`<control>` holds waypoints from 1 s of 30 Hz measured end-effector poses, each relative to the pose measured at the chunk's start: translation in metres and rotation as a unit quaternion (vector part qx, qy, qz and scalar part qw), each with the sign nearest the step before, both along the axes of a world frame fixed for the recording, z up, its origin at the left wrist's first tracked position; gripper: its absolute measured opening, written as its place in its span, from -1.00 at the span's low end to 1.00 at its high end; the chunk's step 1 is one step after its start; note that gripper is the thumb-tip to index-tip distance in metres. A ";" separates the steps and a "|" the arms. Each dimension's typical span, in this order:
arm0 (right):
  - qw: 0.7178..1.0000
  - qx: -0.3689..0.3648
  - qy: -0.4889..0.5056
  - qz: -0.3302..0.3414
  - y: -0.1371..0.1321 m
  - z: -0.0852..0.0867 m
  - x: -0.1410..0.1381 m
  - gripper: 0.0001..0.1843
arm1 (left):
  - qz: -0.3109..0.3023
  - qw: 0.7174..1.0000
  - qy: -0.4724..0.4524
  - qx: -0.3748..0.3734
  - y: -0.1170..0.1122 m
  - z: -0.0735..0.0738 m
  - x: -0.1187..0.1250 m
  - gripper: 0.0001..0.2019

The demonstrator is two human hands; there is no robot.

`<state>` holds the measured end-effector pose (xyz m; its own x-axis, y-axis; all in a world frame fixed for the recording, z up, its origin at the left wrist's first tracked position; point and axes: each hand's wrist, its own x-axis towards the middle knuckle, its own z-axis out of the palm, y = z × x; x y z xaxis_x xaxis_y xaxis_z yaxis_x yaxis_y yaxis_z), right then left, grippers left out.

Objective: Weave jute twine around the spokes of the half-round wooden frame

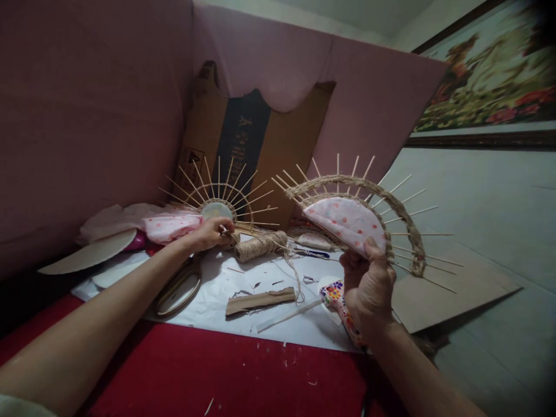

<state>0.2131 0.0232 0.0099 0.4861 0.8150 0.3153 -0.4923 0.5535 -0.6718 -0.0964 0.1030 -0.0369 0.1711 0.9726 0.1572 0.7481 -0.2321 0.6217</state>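
Note:
Raised at the right is a half-round fan-shaped craft piece (pixel 343 217), with pink dotted fabric, a woven twine arc and thin wooden sticks fanning outward. My right hand (pixel 371 284) grips its lower straight edge, thumb in front. My left hand (pixel 212 233) is over the paper at the far side, its fingers closed around something small and dark that I cannot make out. Right beside it lies a roll of jute twine (pixel 260 246). A second stick fan (pixel 217 208) with a pale half-round centre stands behind the left hand. Large scissor handles (pixel 180 289) show below my left forearm.
White paper (pixel 217 307) covers part of the red table (pixel 243 370). On it lie a cardboard strip (pixel 260 301), a glue stick (pixel 289 314) and a flower-patterned glue gun (pixel 343 307). Pink fabric (pixel 171 227) is at left; cut cardboard (pixel 286 156) leans behind.

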 end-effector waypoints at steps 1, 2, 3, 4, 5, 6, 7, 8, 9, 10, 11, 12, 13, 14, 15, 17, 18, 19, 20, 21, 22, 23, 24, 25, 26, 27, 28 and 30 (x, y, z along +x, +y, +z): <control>1.000 0.000 -0.001 0.001 0.000 0.000 0.000 -0.77 | -0.002 1.000 0.000 0.000 0.000 -0.001 -0.001 -0.67; 1.000 -0.001 -0.002 0.002 0.000 0.000 0.000 -0.77 | -0.004 1.000 0.001 0.002 0.000 -0.001 -0.001 -0.67; 1.000 -0.004 -0.002 0.001 0.000 0.000 0.000 -0.76 | -0.007 1.000 0.002 0.009 0.000 -0.001 -0.001 -0.67; 1.000 -0.007 -0.003 0.000 0.000 -0.001 0.000 -0.77 | -0.008 1.000 0.003 0.020 -0.001 -0.002 -0.001 -0.67; 1.000 -0.009 -0.003 -0.001 0.000 -0.001 0.000 -0.77 | -0.008 0.999 0.003 0.036 -0.001 -0.002 -0.001 -0.67; 1.000 -0.010 -0.002 -0.002 0.000 -0.001 0.000 -0.77 | -0.007 0.998 0.003 0.058 -0.001 -0.002 0.000 -0.68; 1.000 -0.011 -0.002 -0.002 0.000 -0.001 0.000 -0.77 | -0.004 0.996 0.002 0.084 -0.002 -0.001 0.001 -0.73; 1.000 -0.012 -0.001 0.000 0.000 -0.001 0.000 -0.77 | 0.002 0.994 0.000 0.113 -0.003 -0.001 0.002 -0.80; 1.000 -0.013 0.001 0.003 0.000 -0.001 0.000 -0.77 | 0.009 0.990 -0.004 0.141 -0.004 0.000 0.004 -0.89; 1.000 -0.013 0.003 0.004 0.000 -0.001 0.000 -0.77 | 0.018 0.986 -0.010 0.168 -0.005 0.001 0.005 -0.96; 1.000 -0.013 0.005 0.004 -0.001 -0.001 0.000 -0.78 | 0.028 0.981 -0.017 0.193 -0.006 0.003 0.006 -0.96; 1.000 -0.012 0.006 0.002 -0.001 -0.001 0.000 -0.78 | 0.041 0.976 -0.025 0.213 -0.007 0.004 0.007 -0.93; 1.000 -0.011 0.005 0.001 -0.001 -0.001 0.000 -0.79 | 0.056 0.971 -0.033 0.231 -0.007 0.006 0.007 -0.93; 1.000 -0.008 0.002 0.002 -0.001 -0.001 0.000 -0.79 | 0.074 0.965 -0.040 0.246 -0.007 0.007 0.007 -0.94; 1.000 -0.005 0.000 0.003 -0.001 -0.001 -0.001 -0.79 | 0.095 0.960 -0.046 0.261 -0.008 0.008 0.006 -0.95; 1.000 -0.001 -0.002 -0.002 -0.001 0.000 -0.002 -0.79 | 0.140 0.947 -0.056 0.285 -0.008 0.009 0.004 -0.94; 1.000 0.000 0.000 -0.009 0.000 0.000 -0.002 -0.79 | 0.163 0.940 -0.061 0.295 -0.007 0.010 0.003 -0.93; 1.000 -0.001 0.000 -0.020 0.000 0.001 -0.002 -0.80 | 0.185 0.932 -0.066 0.304 -0.007 0.011 0.001 -0.92; 0.999 -0.003 -0.002 -0.035 0.000 0.001 -0.002 -0.80 | 0.206 0.925 -0.071 0.311 -0.008 0.012 0.000 -0.91; 0.999 -0.005 -0.005 -0.052 0.001 0.001 -0.002 -0.81 | 0.224 0.919 -0.075 0.315 -0.008 0.013 -0.001 -0.90; 0.998 -0.008 -0.008 -0.069 0.001 0.002 -0.001 -0.82 | 0.240 0.914 -0.079 0.318 -0.008 0.014 -0.003 -0.90; 0.996 -0.011 -0.011 -0.087 0.002 0.002 0.000 -0.83 | 0.255 0.910 -0.082 0.317 -0.009 0.015 -0.005 -0.90; 0.995 -0.014 -0.013 -0.103 0.003 0.002 0.001 -0.83 | 0.269 0.906 -0.087 0.314 -0.009 0.016 -0.006 -0.90; 0.993 -0.018 -0.014 -0.115 0.003 0.003 0.001 -0.84 | 0.281 0.904 -0.091 0.309 -0.009 0.017 -0.008 -0.89; 0.992 -0.021 -0.014 -0.125 0.004 0.003 0.002 -0.84 | 0.293 0.902 -0.096 0.301 -0.009 0.018 -0.010 -0.89; 0.991 -0.024 -0.013 -0.131 0.004 0.003 0.003 -0.84 | 0.305 0.901 -0.101 0.293 -0.009 0.018 -0.012 -0.89; 0.991 -0.026 -0.012 -0.134 0.004 0.004 0.004 -0.83 | 0.315 0.899 -0.106 0.285 -0.009 0.017 -0.014 -0.89; 0.990 -0.027 -0.011 -0.139 0.005 0.004 0.005 -0.82 | 0.328 0.899 -0.114 0.268 -0.009 0.016 -0.016 -0.90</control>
